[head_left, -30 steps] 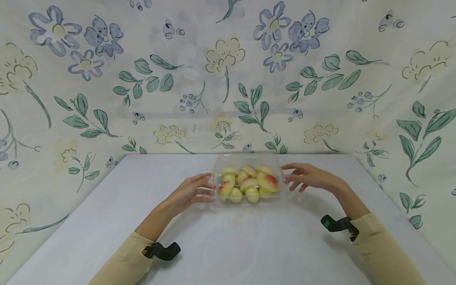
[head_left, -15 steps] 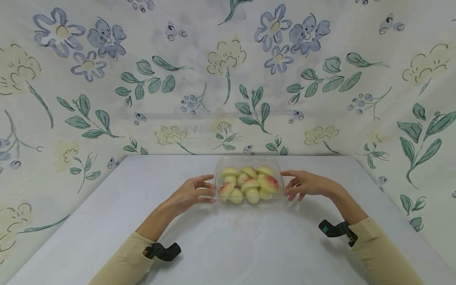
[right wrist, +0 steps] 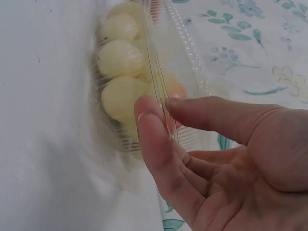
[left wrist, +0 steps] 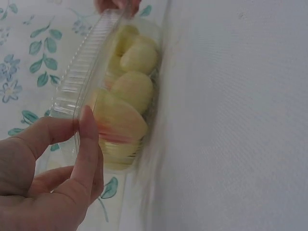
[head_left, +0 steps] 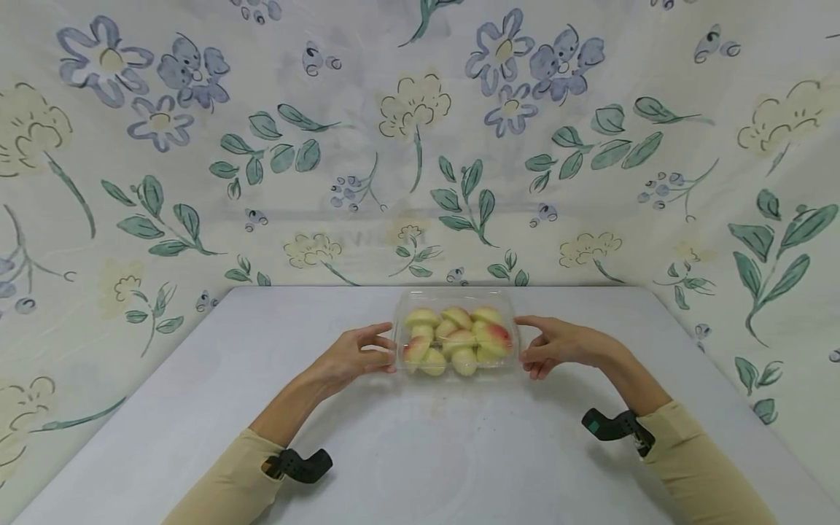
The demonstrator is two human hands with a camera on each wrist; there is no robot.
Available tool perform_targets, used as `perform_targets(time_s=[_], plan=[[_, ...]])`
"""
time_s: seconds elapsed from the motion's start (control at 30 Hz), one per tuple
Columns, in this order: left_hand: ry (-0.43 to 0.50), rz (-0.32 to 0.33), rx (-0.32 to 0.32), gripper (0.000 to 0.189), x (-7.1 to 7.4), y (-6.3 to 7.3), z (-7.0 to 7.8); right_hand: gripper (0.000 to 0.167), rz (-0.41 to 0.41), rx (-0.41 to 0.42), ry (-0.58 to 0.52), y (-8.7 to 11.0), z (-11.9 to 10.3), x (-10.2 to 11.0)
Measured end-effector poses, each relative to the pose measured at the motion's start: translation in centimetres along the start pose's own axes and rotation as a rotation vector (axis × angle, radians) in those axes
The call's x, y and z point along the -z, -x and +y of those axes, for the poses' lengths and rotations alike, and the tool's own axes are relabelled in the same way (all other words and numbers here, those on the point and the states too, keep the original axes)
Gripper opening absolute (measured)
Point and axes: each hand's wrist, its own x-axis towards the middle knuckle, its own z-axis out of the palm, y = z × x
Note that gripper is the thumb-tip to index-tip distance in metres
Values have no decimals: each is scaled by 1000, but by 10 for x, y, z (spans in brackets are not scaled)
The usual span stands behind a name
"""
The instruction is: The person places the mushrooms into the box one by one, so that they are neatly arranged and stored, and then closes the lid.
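Note:
A clear plastic clamshell container [head_left: 459, 297] sits near the table's far edge, its lid down. Inside lie several pale yellow fruits [head_left: 459, 340] with red blushes; their exact kind is hard to tell. At the container's left end, my left hand [head_left: 348, 357] pinches the rim between thumb and finger, which the left wrist view shows close up on the clear edge [left wrist: 70, 91]. The opposite end of the rim is pinched by my right hand [right wrist: 231, 159], thumb against forefinger, with the other fingers bent beneath.
A white table [head_left: 420, 452] extends in front of the container and to both sides. Behind it hangs a flower-patterned cloth [head_left: 367, 160]. Each wrist carries a black camera mount, the left mount [head_left: 305, 465] and the right mount [head_left: 607, 425] both low over the table.
Both hands have drawn their fingers together onto the container's rim. My right hand has come slightly lower and leftward. The container has hardly moved.

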Motion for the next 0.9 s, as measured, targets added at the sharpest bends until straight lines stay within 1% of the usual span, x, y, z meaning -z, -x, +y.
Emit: perform_targets(time_s=[0.1, 0.3, 0.47, 0.67, 0.77, 0.8, 0.87, 0.9], plan=[[-21, -2, -10, 74, 0, 0, 0, 82, -2, 14, -2, 0, 0, 0], [-33, -7, -24, 73, 1, 0, -1, 81, -1, 35, -11, 1, 0, -1], [-33, -2, -19, 73, 0, -1, 0, 83, 4, 22, -15, 1, 0, 0], [-37, 2, -6, 74, -1, -1, 2, 81, 27, 7, 58, 3, -1, 3], [-67, -9, -10, 73, -1, 1, 3, 79, 40, 0, 87, 3, 1, 6], [-90, -10, -15, 71, 0, 1, 3, 78, 47, 1, 96, 3, 2, 7], [-153, -3, -31, 68, 2, 3, 5, 75, 74, 7, 129, 4, 4, 10], [-199, 4, -42, 66, 3, 4, 6, 74, 97, 15, 156, 5, 5, 11]])
